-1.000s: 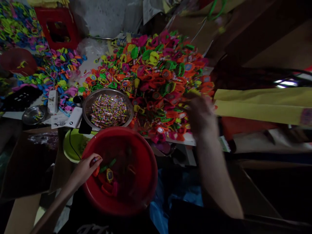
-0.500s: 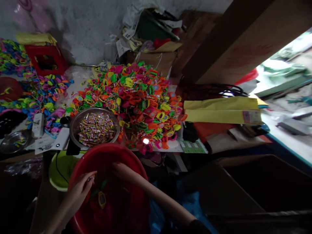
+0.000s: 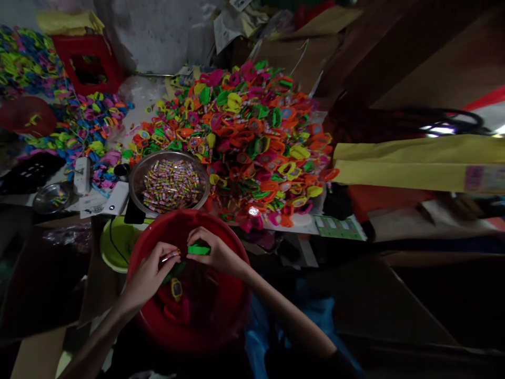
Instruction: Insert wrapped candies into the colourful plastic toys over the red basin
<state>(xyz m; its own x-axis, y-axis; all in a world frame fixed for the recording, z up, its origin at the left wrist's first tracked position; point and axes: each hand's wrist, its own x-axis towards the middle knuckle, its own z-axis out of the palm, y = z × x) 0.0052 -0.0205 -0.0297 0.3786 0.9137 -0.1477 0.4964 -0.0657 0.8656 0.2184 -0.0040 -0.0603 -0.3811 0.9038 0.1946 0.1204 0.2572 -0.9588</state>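
Note:
Over the red tub (image 3: 232,237), my left hand (image 3: 152,271) pinches a small striped wrapped candy roll (image 3: 170,256) between thumb and fingers. Facing it, my right hand (image 3: 219,256) grips a bright green toy watch (image 3: 198,249), a short gap from the candy. Inside the tub below lie a yellow toy watch (image 3: 176,289), a dark green piece beside it and a pinkish-red piece in shadow. Just behind the tub, a steel bowl (image 3: 206,184) holds many candy rolls (image 3: 169,184) of the same look.
A big heap of colourful toy watches (image 3: 244,137) covers the table behind. More blue, pink and green pieces lie around a red stool (image 3: 114,63) at left. A lime basin (image 3: 106,247) sits beside the tub. Yellow packaging (image 3: 394,163) and an open carton (image 3: 426,295) are at right.
My right hand has come up from inside the tub with a green toy watch in it. My left hand has moved up and right, towards it. The camera view has shifted.

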